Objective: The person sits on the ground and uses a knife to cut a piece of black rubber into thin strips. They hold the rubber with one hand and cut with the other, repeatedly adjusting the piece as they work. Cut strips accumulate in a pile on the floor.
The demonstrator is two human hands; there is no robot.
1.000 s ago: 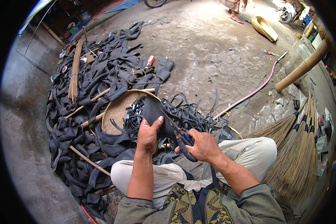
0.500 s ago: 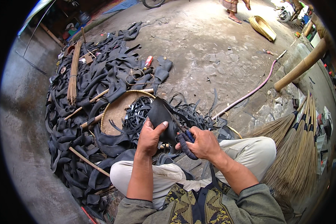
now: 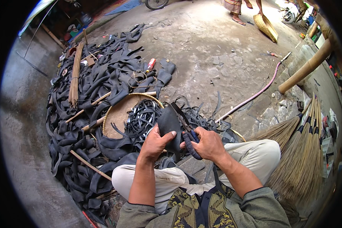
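Observation:
My left hand [image 3: 152, 144] pinches a piece of black rubber sheet [image 3: 168, 123] between thumb and fingers, holding it up over my lap. Closed round the cloth-wrapped handles of a pair of scissors [image 3: 192, 149] is my right hand [image 3: 209, 145]. The scissor blades point away from me along the sheet's right edge; whether they touch the rubber I cannot tell. Just beyond both hands, a heap of narrow black rubber strips [image 3: 140, 116] lies on a round woven tray [image 3: 117, 114], and more strips spread to the right.
Black rubber pieces [image 3: 98, 81] cover the ground at left, with a stick bundle [image 3: 75, 74] on top. Several brooms [image 3: 296, 155] lean at right, near a pinkish pole [image 3: 250, 97] and a bamboo post [image 3: 307, 70]. Far off, another person's hand touches a woven basket [image 3: 267, 28].
The rubber sheet has shifted slightly right and down in my left hand, and the scissor blades show more plainly beside it. The other person has reached the far basket and tilted it.

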